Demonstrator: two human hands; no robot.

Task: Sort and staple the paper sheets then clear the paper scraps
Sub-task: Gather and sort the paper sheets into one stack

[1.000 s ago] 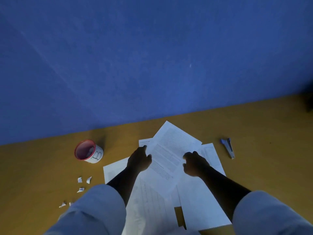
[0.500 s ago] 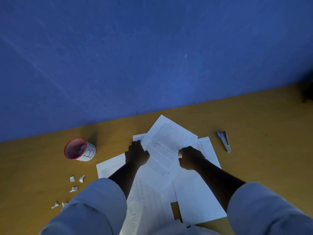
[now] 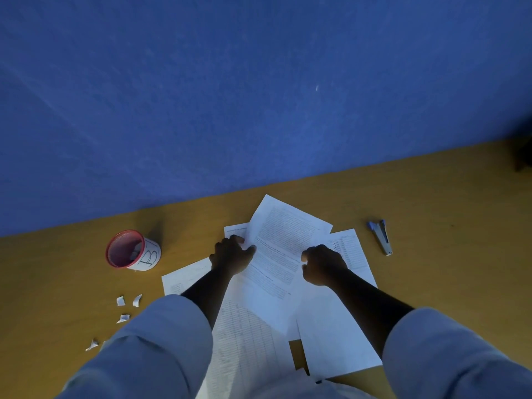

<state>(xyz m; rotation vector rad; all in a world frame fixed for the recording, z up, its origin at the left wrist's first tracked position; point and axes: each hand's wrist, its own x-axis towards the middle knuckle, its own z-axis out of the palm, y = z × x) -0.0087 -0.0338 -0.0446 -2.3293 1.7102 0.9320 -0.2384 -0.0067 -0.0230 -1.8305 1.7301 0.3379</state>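
Note:
Several white printed paper sheets lie overlapped on the yellow-brown table (image 3: 446, 283). The top sheet (image 3: 282, 246) is turned at an angle, with dense text on it. My left hand (image 3: 231, 254) grips its left edge, thumb on top. My right hand (image 3: 322, 263) pinches its right edge with curled fingers. A sheet with a table of lines (image 3: 247, 341) lies under my left forearm, and another sheet (image 3: 336, 335) under my right forearm. A blue and grey stapler (image 3: 381, 237) lies to the right of the sheets. Small white paper scraps (image 3: 121, 300) are scattered at the left.
A red-rimmed white cup (image 3: 131, 250) marked with a letter stands left of the sheets, with scraps inside. A blue wall (image 3: 259, 96) rises behind the table's far edge. A dark object (image 3: 524, 156) sits at the far right edge.
Both hands have stayed on the edges of the top sheet. The view has shifted slightly, and the sheet's angle is nearly the same.

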